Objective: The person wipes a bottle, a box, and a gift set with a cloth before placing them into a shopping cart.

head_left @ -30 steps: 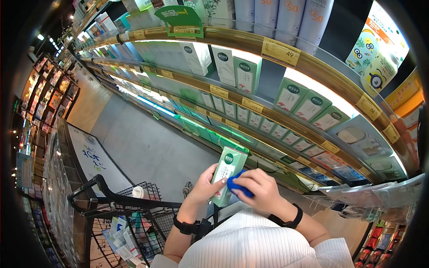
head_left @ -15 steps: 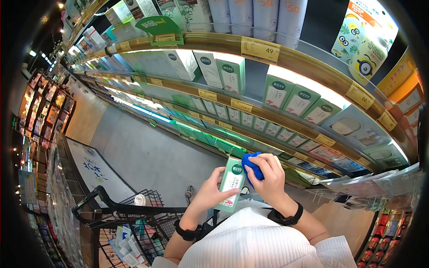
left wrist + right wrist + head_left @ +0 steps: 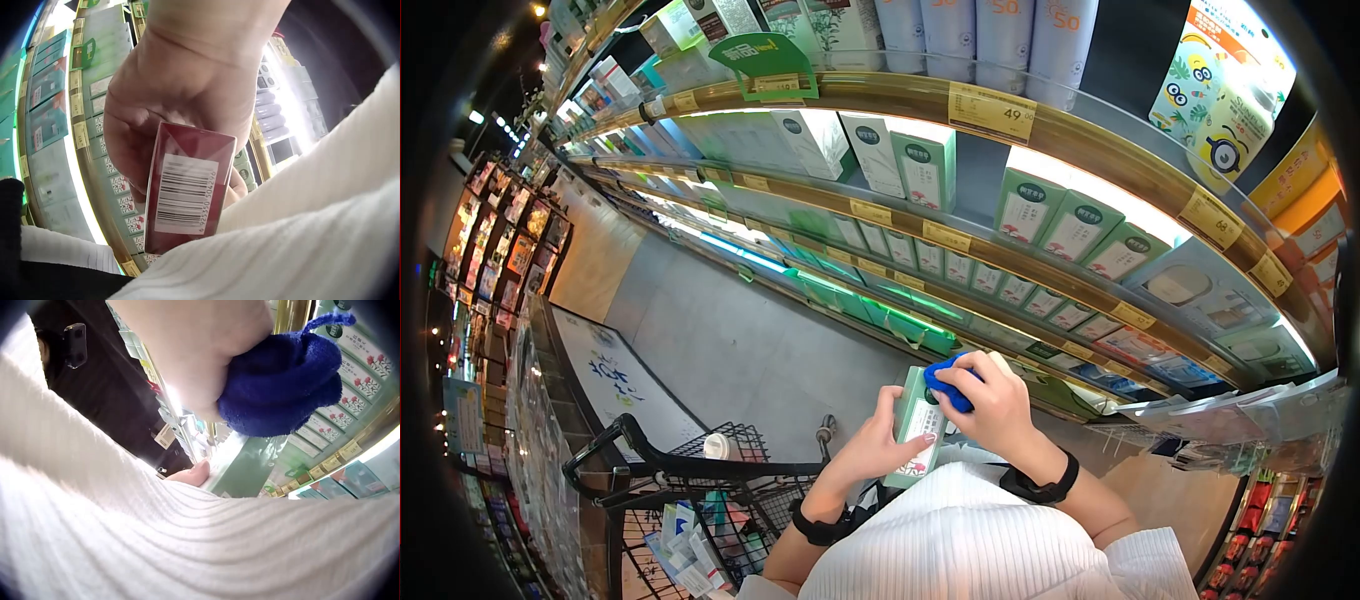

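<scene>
While the left hand (image 3: 874,446) grips a green-and-white box (image 3: 921,428) upright in front of the white ribbed shirt (image 3: 945,540), the right hand (image 3: 992,402) pinches a bunched blue cloth (image 3: 950,384) against its upper end, beside shelves (image 3: 1040,245) of similar boxes, with a wire cart (image 3: 690,490) at left.

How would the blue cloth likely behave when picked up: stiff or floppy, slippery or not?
Probably floppy: the blue cloth bunches into soft folds in the right hand. Its fuzzy surface suggests it wouldn't slip easily. It seems unlikely to roll far, being an uneven wad with a thin strand sticking out.
</scene>
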Demonstrator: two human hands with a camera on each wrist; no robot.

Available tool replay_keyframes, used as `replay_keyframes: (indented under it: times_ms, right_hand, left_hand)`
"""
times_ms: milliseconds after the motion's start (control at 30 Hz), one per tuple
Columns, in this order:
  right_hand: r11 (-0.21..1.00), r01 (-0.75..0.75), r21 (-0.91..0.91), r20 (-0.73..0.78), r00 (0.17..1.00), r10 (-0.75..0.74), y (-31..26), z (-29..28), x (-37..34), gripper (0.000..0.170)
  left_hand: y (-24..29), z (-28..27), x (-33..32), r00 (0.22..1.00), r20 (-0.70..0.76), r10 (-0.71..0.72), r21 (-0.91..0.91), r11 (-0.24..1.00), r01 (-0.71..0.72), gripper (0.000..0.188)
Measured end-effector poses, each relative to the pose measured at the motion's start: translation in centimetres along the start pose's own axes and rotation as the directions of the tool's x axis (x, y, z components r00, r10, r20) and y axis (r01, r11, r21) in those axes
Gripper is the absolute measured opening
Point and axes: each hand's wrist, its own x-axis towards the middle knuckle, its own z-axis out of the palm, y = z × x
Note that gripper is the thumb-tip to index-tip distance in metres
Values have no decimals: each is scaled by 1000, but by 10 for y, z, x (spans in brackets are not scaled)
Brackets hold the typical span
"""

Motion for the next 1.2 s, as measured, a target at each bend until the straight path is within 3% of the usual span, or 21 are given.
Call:
replay_keyframes:
  times_ms: [100,233,267,300,433,533,567,633,767,867,933,1033,1133,1200]
  right_hand:
    - [995,99,-7,55,994,-99,-2,0,1,27]
    - [985,175,14,108,979,-175,-7,-1,3,27]
    - [984,179,11,107,978,-179,-6,-1,3,27]
    - [982,166,94,148,973,-179,-5,-1,2,28]
    - [947,161,277,325,912,-250,-6,-3,0,26]
    - [922,177,345,368,878,-306,-3,-1,-1,25]
    - [945,144,295,323,915,-241,-3,-1,-1,24]
    - [975,98,197,205,969,-139,0,1,0,22]
    - [992,-72,107,51,996,67,7,1,3,23]
    - [992,-71,105,44,997,67,6,2,1,24]
    - [980,46,194,136,988,-74,7,-4,1,27]
    - [925,163,343,332,900,-281,3,0,-4,28]
    - [859,81,506,517,768,-377,-7,6,-7,26]
    - [817,74,571,517,741,-429,-12,12,-2,24]
  left_hand:
    - [10,-6,-5,992,52,-117,20,993,116,56]
    - [-13,-6,2,998,-13,-56,-62,997,55,38]
    - [-17,-6,4,1000,-15,-10,-176,984,7,34]
    - [-18,-6,4,999,-22,35,-287,957,-39,34]
    - [-12,-11,9,995,-90,41,-336,939,-69,39]
    - [-6,-13,11,993,-118,-23,-210,978,-2,39]
    - [-13,-10,14,982,-189,15,-130,991,-41,34]
    - [-2,-9,13,984,-176,-15,-141,990,-10,32]
    - [0,-3,16,988,-150,-28,-125,992,9,29]
    - [-2,-2,17,990,-141,-22,-115,993,6,29]
    - [-3,-2,16,990,-143,-17,-104,995,2,29]
    - [-20,-1,12,958,-286,31,-146,986,-76,29]
    - [-23,-1,0,928,-369,-57,-247,968,-39,29]
    - [-23,-3,-11,906,-418,-63,-225,974,-36,29]
